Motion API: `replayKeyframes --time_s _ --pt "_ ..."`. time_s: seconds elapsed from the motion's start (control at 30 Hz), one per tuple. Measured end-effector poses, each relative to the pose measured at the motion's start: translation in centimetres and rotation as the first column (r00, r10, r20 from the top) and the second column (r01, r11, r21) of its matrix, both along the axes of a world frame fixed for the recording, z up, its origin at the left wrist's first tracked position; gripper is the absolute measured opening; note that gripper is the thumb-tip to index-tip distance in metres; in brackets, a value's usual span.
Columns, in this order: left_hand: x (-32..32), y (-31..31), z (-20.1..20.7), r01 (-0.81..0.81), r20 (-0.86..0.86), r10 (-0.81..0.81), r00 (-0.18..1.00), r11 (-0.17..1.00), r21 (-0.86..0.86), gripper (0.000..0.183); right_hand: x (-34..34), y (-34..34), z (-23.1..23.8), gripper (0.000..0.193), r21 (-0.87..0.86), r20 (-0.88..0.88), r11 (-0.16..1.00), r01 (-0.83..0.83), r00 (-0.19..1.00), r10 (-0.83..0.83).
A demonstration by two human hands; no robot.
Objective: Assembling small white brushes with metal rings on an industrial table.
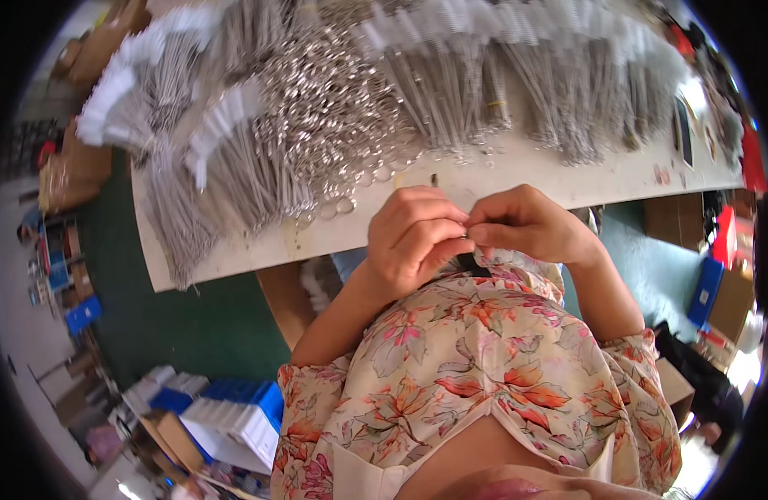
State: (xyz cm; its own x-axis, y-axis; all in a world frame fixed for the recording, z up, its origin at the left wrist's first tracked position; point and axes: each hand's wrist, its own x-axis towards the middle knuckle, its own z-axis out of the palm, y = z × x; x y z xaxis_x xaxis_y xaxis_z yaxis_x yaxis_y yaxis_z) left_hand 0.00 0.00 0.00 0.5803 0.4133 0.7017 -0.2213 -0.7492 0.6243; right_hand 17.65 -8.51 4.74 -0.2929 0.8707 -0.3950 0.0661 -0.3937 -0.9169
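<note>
My left hand [417,239] and my right hand [530,227] meet in front of my body, by the table's near edge. Both are closed, with thumbs and fingertips pinched together. Whatever lies between the fingertips is too small and too covered to make out. Just beyond them, a heap of shiny metal rings [330,100] spreads over the white table [376,200], with some loose rings at its near side. Bundles of thin grey wire-like stems with white fuzzy ends [567,92] lie to the right of the heap. More such bundles [175,192] lie on its left.
A dark flat object [682,133] lies at the table's right end. Cardboard boxes [674,218] stand under that end, with a blue bin [706,292] farther right. White and blue crates [234,421] sit on the green floor [200,333] at lower left.
</note>
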Motion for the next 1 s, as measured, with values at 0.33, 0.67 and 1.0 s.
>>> replayKeyframes --time_s 0.33,0.67,1.0 --pt "-3.7 5.1 -3.6 -0.344 -0.533 0.275 0.8 0.939 -0.032 0.015 2.2 -0.1 -3.3 0.005 0.226 0.965 0.9 -0.373 0.21 -0.156" --pt "-2.3 6.5 -3.7 -0.338 -0.517 0.411 0.751 0.912 0.234 0.01 0.7 2.4 -2.4 0.008 0.6 0.514 0.798 0.054 0.738 -0.436" --pt "1.1 2.6 0.9 0.517 0.516 -0.026 0.856 0.054 -0.854 0.022 -1.8 4.3 0.8 0.007 0.707 0.045 0.638 0.306 0.881 -0.472"
